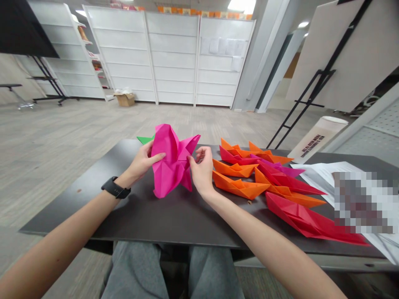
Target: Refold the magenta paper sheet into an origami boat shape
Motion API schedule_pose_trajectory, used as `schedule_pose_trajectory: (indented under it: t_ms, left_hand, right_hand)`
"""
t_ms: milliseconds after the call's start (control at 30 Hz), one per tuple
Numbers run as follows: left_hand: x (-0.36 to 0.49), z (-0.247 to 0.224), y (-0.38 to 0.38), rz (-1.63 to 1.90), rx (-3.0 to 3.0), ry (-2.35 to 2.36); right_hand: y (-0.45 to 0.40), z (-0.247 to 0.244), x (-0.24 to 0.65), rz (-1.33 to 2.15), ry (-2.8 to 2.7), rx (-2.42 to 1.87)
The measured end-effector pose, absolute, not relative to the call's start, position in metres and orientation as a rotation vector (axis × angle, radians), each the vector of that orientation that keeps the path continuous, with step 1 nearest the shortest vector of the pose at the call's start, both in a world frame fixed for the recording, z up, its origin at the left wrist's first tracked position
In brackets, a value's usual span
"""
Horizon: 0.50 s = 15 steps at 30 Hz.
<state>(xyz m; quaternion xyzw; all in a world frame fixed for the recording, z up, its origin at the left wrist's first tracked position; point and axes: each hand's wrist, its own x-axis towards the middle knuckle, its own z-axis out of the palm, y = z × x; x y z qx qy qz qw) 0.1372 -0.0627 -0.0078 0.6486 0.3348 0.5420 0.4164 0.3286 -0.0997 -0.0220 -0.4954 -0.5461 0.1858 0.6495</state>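
A pink folded-paper flower (170,160) is held upright above the dark table in front of me. My left hand (145,160) grips its left side, thumb on the front of a petal and fingers behind. At its right edge, my right hand (202,168) pinches a small fold between thumb and index finger, the other fingers curled. A green paper point (145,139) sticks out behind the flower on the left; whether it is joined to the flower is hidden. Just right of my right hand lie several orange paper boats (240,187) and red paper boats (311,218).
A purple paper boat (280,167) sits among the others. White sheets (324,174) lie at the table's right, partly pixelated. Behind them stands a white cylinder (318,137) with printed text. The table's (131,224) front edge is close to my lap.
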Motion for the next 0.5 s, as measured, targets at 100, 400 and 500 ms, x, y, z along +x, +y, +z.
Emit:
schedule_pose_trajectory:
  t_ms: [100, 400, 500]
  left_hand:
    - [0.138, -0.006, -0.068, 1.201, 1.666, 0.825]
    - [0.136, -0.014, -0.062, 1.118, 1.713, 0.792]
    - [0.133, -0.013, -0.059, 1.147, 1.611, 0.784]
  right_hand:
    - [-0.103, -0.019, 0.326, 0.547, -1.348, -1.036]
    - [-0.108, -0.027, 0.317, 0.646, -1.493, -1.006]
    - [-0.1, -0.025, 0.323, 0.645, -1.402, -1.059]
